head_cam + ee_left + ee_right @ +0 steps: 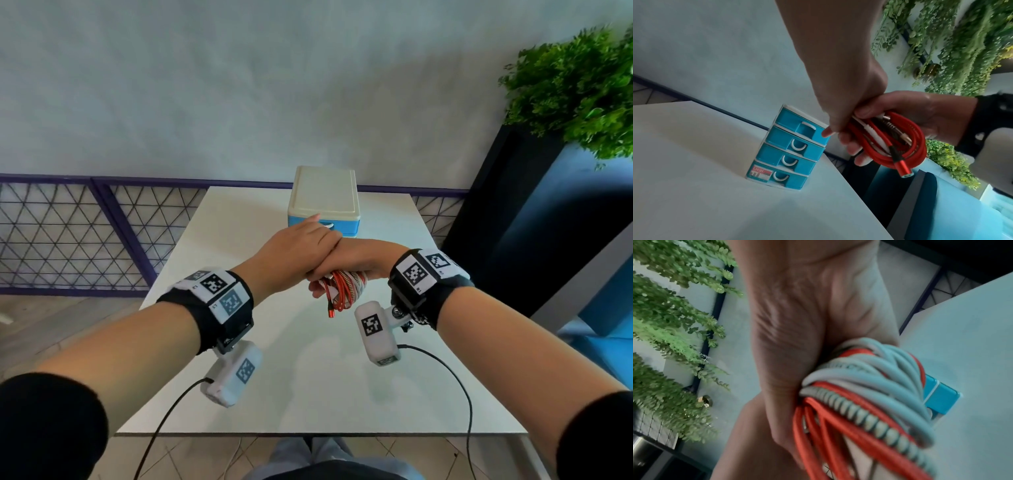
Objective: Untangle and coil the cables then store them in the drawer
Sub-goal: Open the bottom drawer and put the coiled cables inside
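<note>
A white desk (239, 377) carries a small blue drawer unit (789, 149) of four drawers with white curved handles, its bottom drawer labelled "Licol". Above the desk, the right hand (906, 113) clamps a coiled bundle of red and white cables (898, 144). The left hand (849, 91) crosses over it, fingers extended toward the top drawer (795, 128), holding nothing.

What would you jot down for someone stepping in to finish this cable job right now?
Right hand: grips the coiled cable bundle of red and white cables, held above the table.
Left hand: crosses over the right, fingers reaching towards the blue drawer unit; holds nothing, as far as I can see.
Done: cables coiled.
Left: all four drawers look closed; open one, put the bundle in, shut it.
</note>
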A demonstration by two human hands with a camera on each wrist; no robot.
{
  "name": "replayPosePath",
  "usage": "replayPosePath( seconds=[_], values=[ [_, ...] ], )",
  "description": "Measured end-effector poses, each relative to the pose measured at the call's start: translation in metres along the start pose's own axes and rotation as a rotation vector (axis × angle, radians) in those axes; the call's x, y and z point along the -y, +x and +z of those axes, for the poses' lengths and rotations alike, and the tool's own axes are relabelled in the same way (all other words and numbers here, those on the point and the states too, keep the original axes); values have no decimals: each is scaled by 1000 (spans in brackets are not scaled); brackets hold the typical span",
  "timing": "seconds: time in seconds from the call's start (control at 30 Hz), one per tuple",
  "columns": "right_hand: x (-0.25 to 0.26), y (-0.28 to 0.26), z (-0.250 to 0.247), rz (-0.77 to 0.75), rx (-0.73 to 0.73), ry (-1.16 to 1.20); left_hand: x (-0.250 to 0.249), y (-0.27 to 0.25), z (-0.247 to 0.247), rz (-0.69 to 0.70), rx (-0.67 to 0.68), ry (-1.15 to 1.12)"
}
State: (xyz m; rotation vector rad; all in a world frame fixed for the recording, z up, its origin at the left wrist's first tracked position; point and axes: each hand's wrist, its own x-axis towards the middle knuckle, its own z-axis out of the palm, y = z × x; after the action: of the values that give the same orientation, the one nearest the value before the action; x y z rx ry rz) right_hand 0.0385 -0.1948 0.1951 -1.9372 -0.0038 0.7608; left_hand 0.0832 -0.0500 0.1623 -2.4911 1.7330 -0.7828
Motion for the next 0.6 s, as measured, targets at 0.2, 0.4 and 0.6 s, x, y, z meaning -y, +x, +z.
replayPosePath(
  seconds=[0.2,0.4,0.6],
  values=[
    [-1,-1,-1,-3,-309,-541,-5,5,7,-86,102,17],
    [-29,8,44,-96,-821,-1192,1,6,12,-411,302,-35],
    [-58,24,36,-132,-972,-1335,-1,3,4,-430,445,-267]
  ],
)
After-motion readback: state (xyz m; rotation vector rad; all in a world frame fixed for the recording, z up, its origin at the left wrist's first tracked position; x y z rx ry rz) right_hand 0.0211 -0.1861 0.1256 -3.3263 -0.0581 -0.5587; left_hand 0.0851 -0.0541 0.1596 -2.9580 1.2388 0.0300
